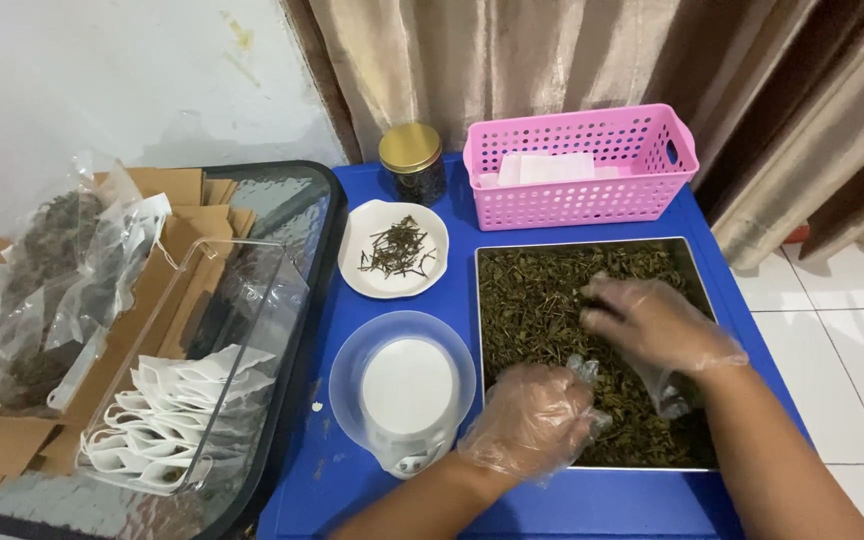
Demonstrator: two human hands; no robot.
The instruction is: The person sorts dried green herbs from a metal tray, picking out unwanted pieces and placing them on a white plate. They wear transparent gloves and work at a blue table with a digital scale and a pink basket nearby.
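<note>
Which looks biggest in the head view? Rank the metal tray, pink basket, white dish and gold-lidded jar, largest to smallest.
1. metal tray, of dried leaves
2. pink basket, though it sits farther from the camera
3. white dish
4. gold-lidded jar, farthest back, clearly smallest

The table [552, 505] at lower centre is coloured solid blue. The basket [582, 165] at upper right is pink with a perforated grid pattern. The jar [412, 165] at upper centre is capped in gold. The tray [592, 245] is silver, filled with dark green dried leaves [532, 310]. The dish [393, 250] is white.
</note>
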